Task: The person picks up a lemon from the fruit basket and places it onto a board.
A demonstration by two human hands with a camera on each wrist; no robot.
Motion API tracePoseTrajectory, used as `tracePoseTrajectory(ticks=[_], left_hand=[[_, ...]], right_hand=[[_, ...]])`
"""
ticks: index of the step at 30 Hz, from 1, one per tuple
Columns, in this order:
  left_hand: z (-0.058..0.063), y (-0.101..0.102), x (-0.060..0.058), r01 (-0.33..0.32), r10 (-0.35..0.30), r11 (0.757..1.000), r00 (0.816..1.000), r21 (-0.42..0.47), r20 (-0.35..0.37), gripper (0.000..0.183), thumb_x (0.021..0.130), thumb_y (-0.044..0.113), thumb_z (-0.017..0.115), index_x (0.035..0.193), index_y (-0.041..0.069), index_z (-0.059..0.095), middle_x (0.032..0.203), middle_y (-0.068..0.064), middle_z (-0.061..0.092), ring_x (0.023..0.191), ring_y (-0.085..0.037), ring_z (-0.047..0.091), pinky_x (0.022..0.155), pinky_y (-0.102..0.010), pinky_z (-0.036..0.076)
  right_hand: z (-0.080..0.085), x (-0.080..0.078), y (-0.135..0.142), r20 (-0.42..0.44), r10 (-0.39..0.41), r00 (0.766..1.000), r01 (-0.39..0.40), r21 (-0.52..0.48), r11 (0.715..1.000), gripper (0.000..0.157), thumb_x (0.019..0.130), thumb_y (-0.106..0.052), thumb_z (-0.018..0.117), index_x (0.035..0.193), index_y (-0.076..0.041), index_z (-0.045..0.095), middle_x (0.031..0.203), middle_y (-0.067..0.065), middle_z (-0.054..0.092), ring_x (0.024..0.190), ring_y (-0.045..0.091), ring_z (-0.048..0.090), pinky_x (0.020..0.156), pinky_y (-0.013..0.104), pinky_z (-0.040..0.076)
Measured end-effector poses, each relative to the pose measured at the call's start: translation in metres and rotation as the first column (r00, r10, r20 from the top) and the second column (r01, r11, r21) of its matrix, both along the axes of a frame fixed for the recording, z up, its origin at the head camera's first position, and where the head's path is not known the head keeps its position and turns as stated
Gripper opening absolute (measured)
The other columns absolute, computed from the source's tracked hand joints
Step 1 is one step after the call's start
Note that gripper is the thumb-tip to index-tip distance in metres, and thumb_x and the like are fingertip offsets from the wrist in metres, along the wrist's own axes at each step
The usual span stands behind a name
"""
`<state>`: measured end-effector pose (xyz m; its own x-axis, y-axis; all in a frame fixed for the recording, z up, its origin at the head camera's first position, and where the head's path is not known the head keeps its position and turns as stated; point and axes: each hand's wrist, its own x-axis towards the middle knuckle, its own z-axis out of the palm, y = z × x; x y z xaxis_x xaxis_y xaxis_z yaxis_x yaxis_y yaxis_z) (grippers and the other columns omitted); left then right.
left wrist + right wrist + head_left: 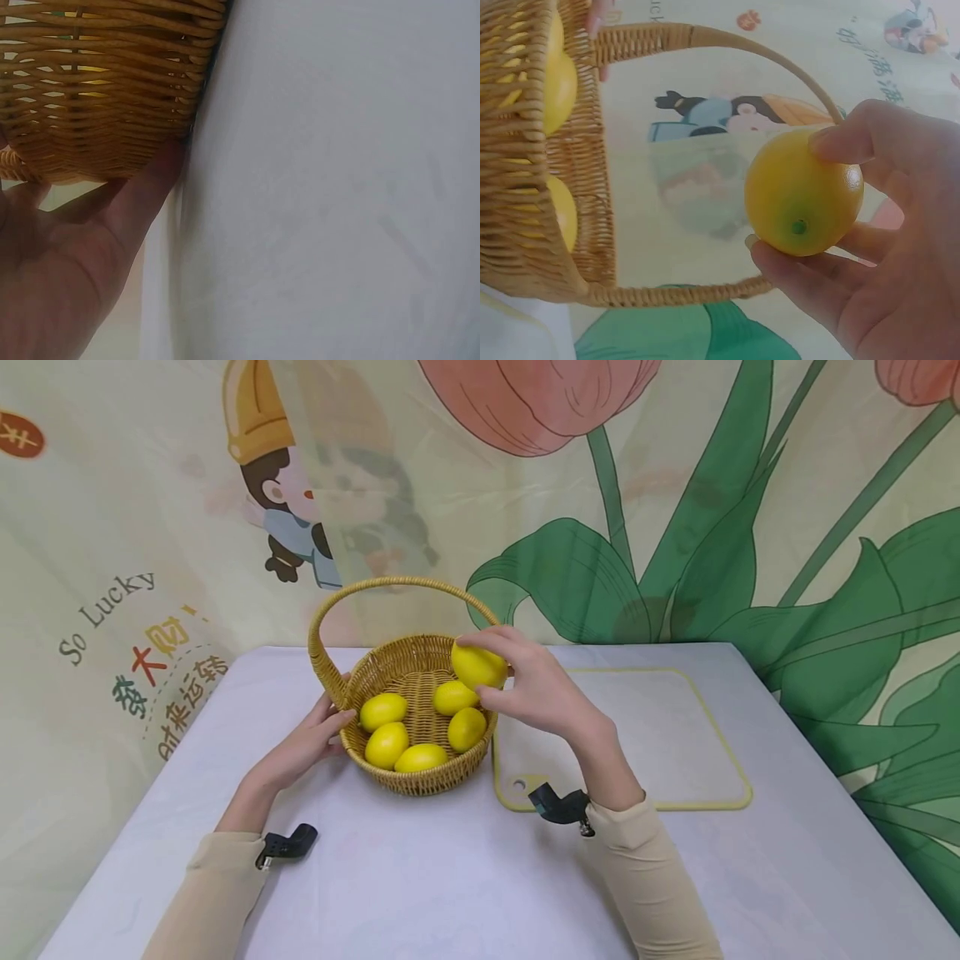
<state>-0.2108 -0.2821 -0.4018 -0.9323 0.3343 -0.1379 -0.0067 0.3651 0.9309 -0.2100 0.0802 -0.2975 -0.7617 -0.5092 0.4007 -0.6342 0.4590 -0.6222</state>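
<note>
A yellow lemon (477, 667) is pinched between the thumb and fingers of my right hand (542, 687), held over the right side of the wicker basket (420, 783). The right wrist view shows this lemon (799, 199) from its stem end, gripped by the right hand (900, 217). Several more lemons (387, 745) lie inside the basket, around its left, front and right sides. My left hand (311, 735) holds the basket's left side near the foot of its handle (408, 581). In the left wrist view, the left hand (67, 262) lies against the woven wall (112, 90).
A white cutting board (622, 727) with a yellow-green edge lies flat to the right of the basket, partly under the right forearm. A white cloth (420, 877) covers the table. Behind it hangs a printed curtain (480, 493) with tulips and a cartoon figure.
</note>
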Motion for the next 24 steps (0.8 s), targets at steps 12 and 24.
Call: tracePoseTrajectory(ticks=[12, 24], left_hand=[[-0.001, 0.0, 0.0, 0.0, 0.0, 1.0, 1.0, 0.006, -0.003, 0.07, 0.106, 0.046, 0.039, 0.158, 0.04, -0.006, 0.168, -0.016, 0.004, 0.148, -0.043, 0.026, 0.108, -0.06, 0.043], [0.0, 0.001, 0.001, -0.001, 0.001, 1.0, 1.0, -0.005, 0.001, 0.07, 0.106, 0.048, 0.039, 0.158, 0.041, -0.008, 0.168, -0.016, 0.004, 0.148, -0.042, 0.026, 0.108, -0.061, 0.042]], right_hand=[[0.012, 0.002, 0.027, 0.053, 0.008, 0.999, 0.0, -0.144, 0.99, 0.055, 0.084, -0.008, 0.07, 0.133, -0.031, 0.059, 0.133, -0.01, 0.057, 0.114, 0.012, 0.055, 0.089, 0.04, 0.056], [0.001, -0.018, 0.055, 0.131, -0.11, 0.985, 0.139, -0.241, 0.961, 0.053, 0.088, -0.009, 0.069, 0.137, -0.026, 0.058, 0.139, -0.004, 0.055, 0.118, 0.022, 0.054, 0.097, 0.045, 0.055]])
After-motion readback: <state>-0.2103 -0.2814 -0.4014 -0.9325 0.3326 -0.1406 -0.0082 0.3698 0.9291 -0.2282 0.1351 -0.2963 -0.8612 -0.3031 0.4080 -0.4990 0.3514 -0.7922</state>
